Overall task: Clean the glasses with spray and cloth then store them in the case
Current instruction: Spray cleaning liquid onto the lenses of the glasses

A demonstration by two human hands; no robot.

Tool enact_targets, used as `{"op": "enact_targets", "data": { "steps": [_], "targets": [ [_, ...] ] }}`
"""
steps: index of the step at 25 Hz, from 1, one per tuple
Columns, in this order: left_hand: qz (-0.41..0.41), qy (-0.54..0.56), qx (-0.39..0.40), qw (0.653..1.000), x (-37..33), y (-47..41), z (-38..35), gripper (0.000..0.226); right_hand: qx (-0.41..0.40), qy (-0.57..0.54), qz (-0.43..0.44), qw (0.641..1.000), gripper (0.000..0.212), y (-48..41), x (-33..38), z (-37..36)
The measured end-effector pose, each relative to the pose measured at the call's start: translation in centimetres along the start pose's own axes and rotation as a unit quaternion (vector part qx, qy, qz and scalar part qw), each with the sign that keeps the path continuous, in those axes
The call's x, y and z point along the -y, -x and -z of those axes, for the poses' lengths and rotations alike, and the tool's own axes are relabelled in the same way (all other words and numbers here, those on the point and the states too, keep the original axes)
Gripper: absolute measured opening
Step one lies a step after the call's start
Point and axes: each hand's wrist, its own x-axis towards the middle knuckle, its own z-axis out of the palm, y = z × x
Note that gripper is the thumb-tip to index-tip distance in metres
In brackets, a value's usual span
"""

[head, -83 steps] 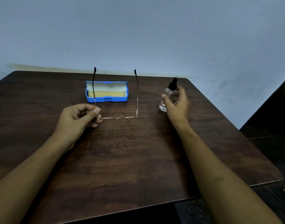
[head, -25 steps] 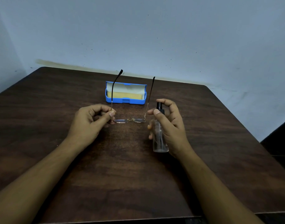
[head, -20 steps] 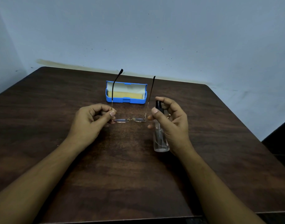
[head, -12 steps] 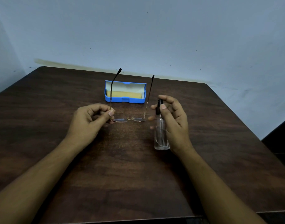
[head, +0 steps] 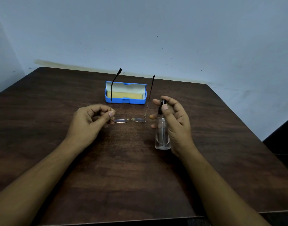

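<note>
Thin gold-rimmed glasses (head: 128, 120) hang above the table, lenses down, both temples pointing up and away. My left hand (head: 91, 121) pinches the frame at its left hinge. My right hand (head: 174, 123) is wrapped around a clear spray bottle (head: 162, 134) with a black nozzle, held upright just right of the lenses; the index finger rests above the nozzle. Behind the glasses lies an open blue case (head: 125, 100) with a yellow cloth (head: 126, 95) inside.
A dark wooden table (head: 131, 173) fills the view, its far edge against a pale wall (head: 140, 33). The table's right edge drops off to a dark floor at the right.
My right hand has lifted the spray bottle from the right side of the table and brought it next to the glasses, then turned it upright. The glasses stay held by my left hand.
</note>
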Motion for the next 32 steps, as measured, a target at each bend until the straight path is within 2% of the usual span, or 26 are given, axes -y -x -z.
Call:
{"op": "enact_targets", "data": {
  "steps": [5, 10, 13, 19, 25, 30, 32],
  "targets": [
    [0.001, 0.002, 0.0, 1.0, 0.0, -0.1, 0.0, 0.01, 0.005, 0.016, -0.024, 1.0, 0.03, 0.5, 0.3, -0.3],
    [-0.006, -0.008, 0.0, 1.0, 0.1, -0.1, 0.0, 0.01, -0.028, 0.044, 0.065, 0.996, 0.031, 0.0, 0.0, -1.0],
    [-0.01, -0.013, -0.001, 1.0, 0.3, -0.2, 0.0, 0.011, -0.015, 0.092, 0.093, 0.991, 0.036, 0.5, -0.4, -1.1],
    [-0.027, -0.036, -0.008, 0.999, 0.4, -0.1, -0.1, 0.01, 0.017, 0.186, 0.061, 0.98, 0.052, 1.9, -0.5, -1.4],
    [-0.073, -0.108, -0.04, 0.991, -0.2, 0.1, 0.0, 0.011, 0.068, 0.254, 0.039, 0.964, 0.052, 1.9, 0.0, -1.9],
    [-0.106, -0.113, -0.063, 0.986, -0.6, 0.1, -0.1, 0.009, 0.11, 0.379, 0.094, 0.914, 0.045, 0.9, 0.4, -1.6],
    [-0.113, -0.115, -0.068, 0.985, -0.6, 0.0, -0.1, 0.009, 0.127, 0.419, 0.107, 0.893, 0.05, 0.6, 0.4, -1.8]
  ]
}}
